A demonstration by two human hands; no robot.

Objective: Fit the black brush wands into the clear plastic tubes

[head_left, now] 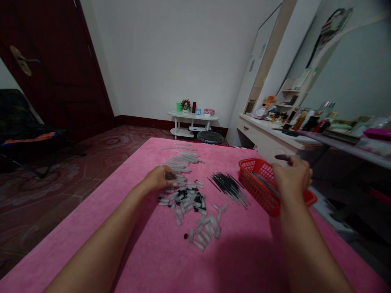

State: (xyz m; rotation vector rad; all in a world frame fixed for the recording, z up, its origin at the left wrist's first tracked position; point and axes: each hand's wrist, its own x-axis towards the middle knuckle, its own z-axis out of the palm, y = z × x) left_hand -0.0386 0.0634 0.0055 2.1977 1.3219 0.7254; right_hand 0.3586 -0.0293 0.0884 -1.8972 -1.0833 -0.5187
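My left hand [160,178] reaches over the near end of a pile of pale slim tubes [181,160]. Its fingers are curled down among them, and what they grip is hidden. My right hand [293,175] is blurred above a red plastic basket [259,195], where long thin pieces [265,183] lie. A dark smear shows at its fingertips; I cannot tell whether it is a held thing. Short clear caps with black parts [187,199] are heaped beside my left hand. Nearer to me lie more clear caps [206,232]. Between the hands is a bundle of black thin rods [229,187].
Everything lies on a table with a pink cloth [146,252]. One small black piece [185,236] sits by the nearer caps. To the right stands a dresser [275,132] crowded with bottles. A low white stand [192,116] is at the far wall, a dark chair [21,118] at left.
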